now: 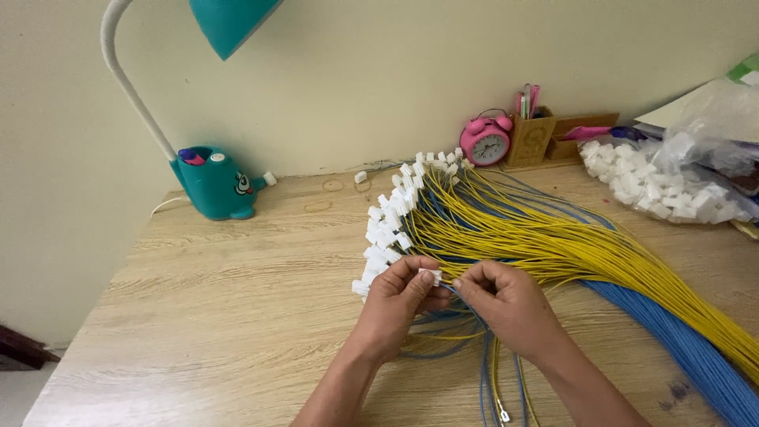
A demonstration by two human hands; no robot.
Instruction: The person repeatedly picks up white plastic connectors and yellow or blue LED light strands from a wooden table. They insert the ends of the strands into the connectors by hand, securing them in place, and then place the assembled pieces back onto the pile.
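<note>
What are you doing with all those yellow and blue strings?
They are wires. The left hand pinches a small white plastic connector while the right hand holds thin wires to it. Behind them on the wooden table lies a fanned bundle of yellow and blue wires, many already ending in white connectors. A bag of connectors sits at the right.

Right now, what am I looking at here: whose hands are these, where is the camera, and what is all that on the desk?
One camera sits on a person's head, looking down at their own bare hands; there is no machine. The left hand pinches a small white plastic connector; the right hand holds thin wires running to it. On the pale wooden desk lies a fanned bundle of yellow and blue wires tipped with white connectors. Behind stand a teal desk lamp, a pink alarm clock and a clear bag of white connectors.
</note>
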